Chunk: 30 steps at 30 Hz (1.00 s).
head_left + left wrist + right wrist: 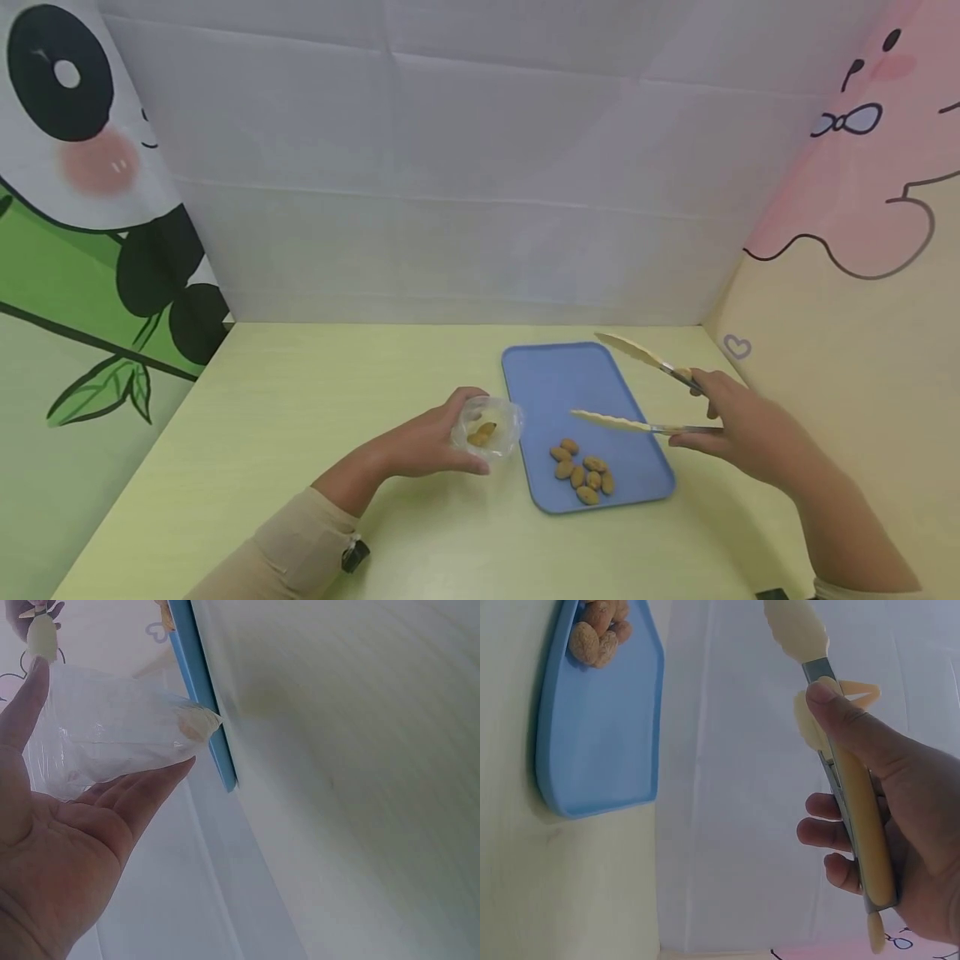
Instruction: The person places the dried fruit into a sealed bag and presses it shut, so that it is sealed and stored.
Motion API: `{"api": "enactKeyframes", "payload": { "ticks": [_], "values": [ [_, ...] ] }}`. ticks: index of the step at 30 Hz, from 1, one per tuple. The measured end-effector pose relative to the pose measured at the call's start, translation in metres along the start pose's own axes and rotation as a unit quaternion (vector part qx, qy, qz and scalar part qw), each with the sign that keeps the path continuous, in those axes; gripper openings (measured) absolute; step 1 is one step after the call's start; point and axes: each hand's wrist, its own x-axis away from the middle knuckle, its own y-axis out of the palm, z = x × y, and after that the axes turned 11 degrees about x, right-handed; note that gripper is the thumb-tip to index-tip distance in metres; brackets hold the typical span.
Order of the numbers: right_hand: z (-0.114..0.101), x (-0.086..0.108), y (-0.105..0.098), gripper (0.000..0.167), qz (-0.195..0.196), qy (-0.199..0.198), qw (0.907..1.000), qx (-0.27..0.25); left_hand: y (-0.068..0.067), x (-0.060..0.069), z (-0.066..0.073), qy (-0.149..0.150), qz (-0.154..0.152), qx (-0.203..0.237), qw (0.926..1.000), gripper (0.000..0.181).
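Note:
My left hand holds a clear plastic bag beside the tray's left edge, thumb and fingers around it. Through its round mouth I see a few brown oval nuts; the left wrist view shows the bag as crinkled film with something brown at its narrow end. On the right, my right hand grips cream-tipped tongs, whose two arms stand wide apart above the tray with nothing between the tips. Several more brown nuts lie on the near part of the blue tray.
The tray rests on a pale yellow table. Behind it rises a white sheet. Cartoon-printed panels flank the table, a green and white one at left and a pink and cream one at right.

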Motion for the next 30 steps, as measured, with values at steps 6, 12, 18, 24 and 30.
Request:
{"api": "enactKeyframes", "payload": {
  "ticks": [6,12,18,24,30],
  "values": [
    [0.006,0.001,0.006,0.082,-0.014,-0.004,0.9999,-0.009,0.0,-0.001,-0.002,0.001,0.0,0.001,1.0,0.095],
    [0.008,0.002,0.016,0.069,-0.029,-0.006,0.9995,-0.011,0.0,-0.003,-0.004,0.005,0.0,-0.001,1.0,0.094],
    [0.01,0.001,0.03,0.054,-0.06,-0.009,0.9981,0.009,0.0,-0.005,-0.003,0.005,0.002,-0.003,1.0,0.092],
    [0.006,0.0,0.039,0.047,-0.074,-0.035,0.9965,0.017,0.0,-0.004,-0.004,0.007,-0.002,0.007,1.0,0.091],
    [0.003,-0.002,0.047,0.037,-0.074,-0.05,0.9958,0.019,0.001,-0.004,-0.005,0.005,-0.003,0.012,0.9999,0.092]
  ]
}}
